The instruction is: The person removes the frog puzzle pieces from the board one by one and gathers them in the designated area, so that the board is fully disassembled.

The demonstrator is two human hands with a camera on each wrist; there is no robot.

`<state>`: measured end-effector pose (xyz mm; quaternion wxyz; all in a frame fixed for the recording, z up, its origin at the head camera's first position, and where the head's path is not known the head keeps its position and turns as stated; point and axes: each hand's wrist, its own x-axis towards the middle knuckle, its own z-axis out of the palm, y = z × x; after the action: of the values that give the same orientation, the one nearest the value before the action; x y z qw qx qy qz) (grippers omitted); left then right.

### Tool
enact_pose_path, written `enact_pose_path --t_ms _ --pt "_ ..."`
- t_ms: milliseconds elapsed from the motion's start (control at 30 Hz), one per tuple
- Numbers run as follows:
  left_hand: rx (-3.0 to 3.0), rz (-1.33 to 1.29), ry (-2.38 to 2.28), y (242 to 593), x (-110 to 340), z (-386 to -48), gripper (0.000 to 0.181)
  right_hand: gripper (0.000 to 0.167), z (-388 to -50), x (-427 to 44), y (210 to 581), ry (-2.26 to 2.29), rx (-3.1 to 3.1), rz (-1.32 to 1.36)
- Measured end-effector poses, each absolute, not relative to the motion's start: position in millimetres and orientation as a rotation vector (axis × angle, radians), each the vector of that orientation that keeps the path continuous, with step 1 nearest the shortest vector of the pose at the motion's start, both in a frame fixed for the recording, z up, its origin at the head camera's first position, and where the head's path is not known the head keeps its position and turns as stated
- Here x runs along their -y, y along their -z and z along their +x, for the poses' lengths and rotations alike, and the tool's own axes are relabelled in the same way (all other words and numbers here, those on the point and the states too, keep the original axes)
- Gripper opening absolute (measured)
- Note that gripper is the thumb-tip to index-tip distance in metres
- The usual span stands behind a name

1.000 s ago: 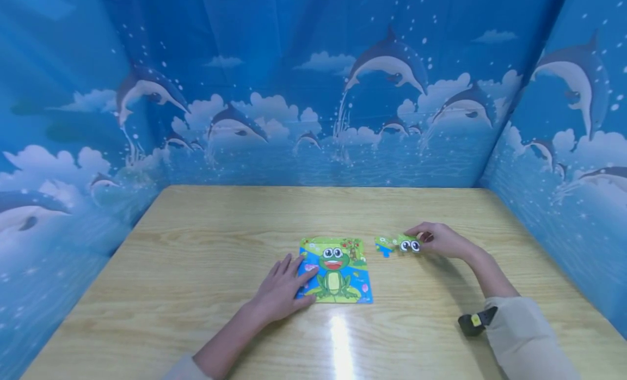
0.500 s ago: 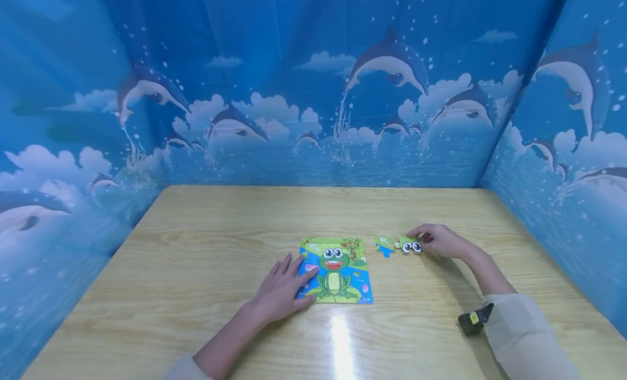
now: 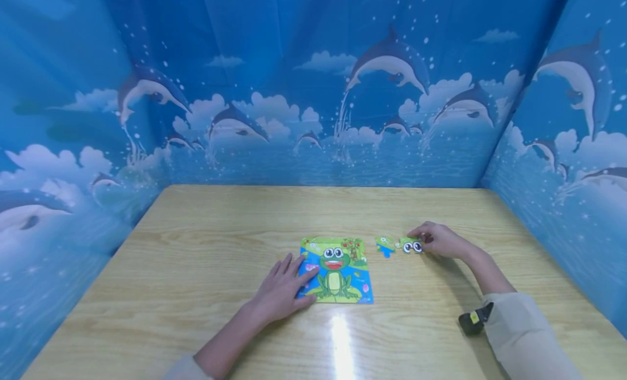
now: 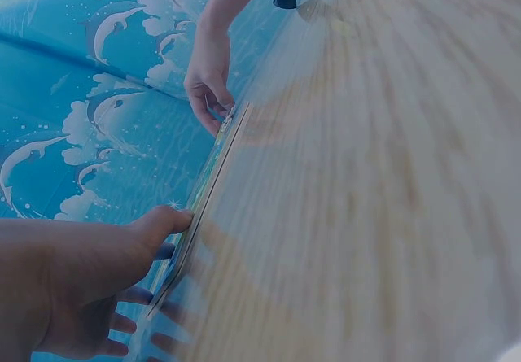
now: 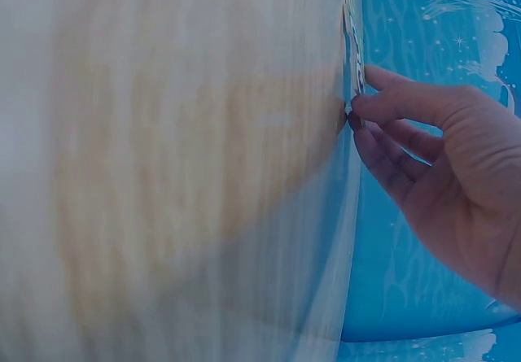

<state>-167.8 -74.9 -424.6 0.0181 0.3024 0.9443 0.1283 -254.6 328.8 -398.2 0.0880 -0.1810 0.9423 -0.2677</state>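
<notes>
A square frog puzzle board (image 3: 334,282) lies flat on the table. My left hand (image 3: 281,290) rests on its left edge with the fingers spread; in the left wrist view the thumb of the left hand (image 4: 89,268) touches the board's near edge. To the board's right, a green-and-blue puzzle piece (image 3: 385,247) lies apart from it. Right beside that is a puzzle piece with two cartoon eyes (image 3: 410,245), its far right edge pinched by my right hand (image 3: 443,241). Seen edge-on in the right wrist view, the right hand's fingertips (image 5: 358,106) meet at the pieces.
The wooden table (image 3: 220,222) extends around the board on all sides. Blue curtains (image 3: 274,97) printed with dolphins stand along its back and sides. A black strap device (image 3: 472,322) sits on the right wrist.
The eyes piece has shifted slightly to the right in my right hand and now looks flatter beside the other loose piece. My left hand and the board have stayed put.
</notes>
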Motion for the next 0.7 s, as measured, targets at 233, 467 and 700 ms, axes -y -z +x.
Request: enact_pose_path --t_ms 233,467,700 --pt "-2.933 0.942 -0.391 425.1 75.4 -167.3 0.058 0.034 -255.2 -328.3 399.5 0.791 -2.805 -0.549" --pt "-2.931 0.938 -0.401 425.2 75.4 -166.4 0.058 0.031 -254.4 -327.4 399.8 0.806 -2.798 -0.552" --pt "-2.932 0.94 -0.414 423.3 74.7 -166.0 0.058 0.031 -255.8 -329.2 401.4 0.826 -2.789 -0.578"
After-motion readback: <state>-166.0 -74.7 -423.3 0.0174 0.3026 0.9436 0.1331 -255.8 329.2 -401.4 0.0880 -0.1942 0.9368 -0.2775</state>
